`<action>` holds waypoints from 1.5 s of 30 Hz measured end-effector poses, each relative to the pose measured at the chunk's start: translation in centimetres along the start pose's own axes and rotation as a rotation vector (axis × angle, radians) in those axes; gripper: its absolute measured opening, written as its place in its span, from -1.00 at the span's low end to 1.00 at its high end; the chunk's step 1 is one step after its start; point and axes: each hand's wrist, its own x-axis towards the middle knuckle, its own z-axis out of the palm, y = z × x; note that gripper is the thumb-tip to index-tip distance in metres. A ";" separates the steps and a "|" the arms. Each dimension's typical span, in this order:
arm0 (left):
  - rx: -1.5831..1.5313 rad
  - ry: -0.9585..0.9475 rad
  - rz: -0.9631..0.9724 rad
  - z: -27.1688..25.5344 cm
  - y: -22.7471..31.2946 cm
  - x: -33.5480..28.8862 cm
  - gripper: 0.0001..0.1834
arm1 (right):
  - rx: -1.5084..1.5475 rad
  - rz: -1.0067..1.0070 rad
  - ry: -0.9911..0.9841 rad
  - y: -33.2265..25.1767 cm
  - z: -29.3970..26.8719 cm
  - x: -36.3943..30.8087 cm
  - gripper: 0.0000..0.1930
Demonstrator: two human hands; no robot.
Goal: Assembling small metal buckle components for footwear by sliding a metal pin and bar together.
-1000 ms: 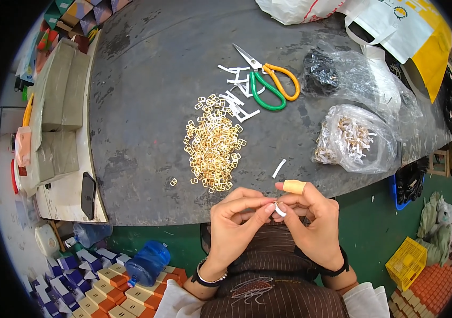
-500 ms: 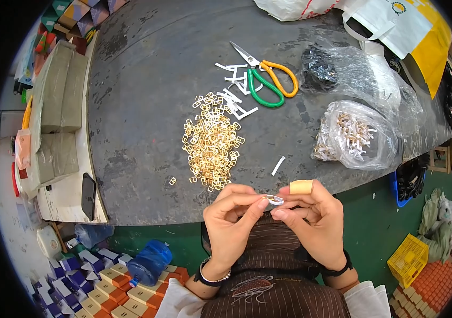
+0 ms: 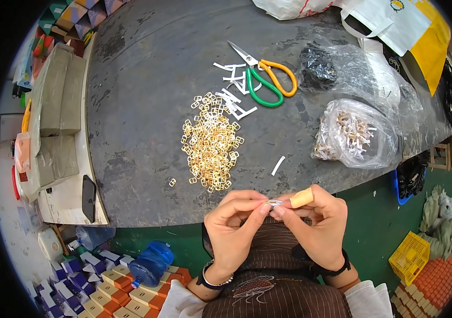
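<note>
Thumbs (image 3: 253, 220) drawn closer; left hand (image 3: 231, 225), right hand (image 3: 321, 229) pinching white strip (image 3: 274, 202); white-yellow bag (image 3: 414, 25) bears print.

A yellowish-tan wrap (image 3: 302, 198) covers part of the index finger on the right hand (image 3: 319, 225), and a black wristband (image 3: 338, 271) sits below that hand. Below the left hand (image 3: 232, 225) are a dark bracelet (image 3: 207, 284) and pale beads (image 3: 229, 279). Farther below both hands come light grey sleeves (image 3: 180, 301). Between them, a dark brown pinstriped garment (image 3: 289, 286) bears a reddish motif (image 3: 252, 287) (feathery, with trailing white lines).
</note>
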 end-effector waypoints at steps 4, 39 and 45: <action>0.042 -0.004 -0.018 0.0 -0.2 0.1 -0.88 | -0.030 0.055 0.032 -0.6 0.1 0.0 -0.80; -0.190 -0.126 -0.276 -1.4 0.5 0.3 -0.88 | -0.036 0.210 -0.199 -0.8 -0.7 0.7 -0.88; -0.245 -0.115 -0.320 -1.5 0.2 0.6 -0.88 | 0.009 0.220 -0.204 -0.6 -0.9 0.7 -0.87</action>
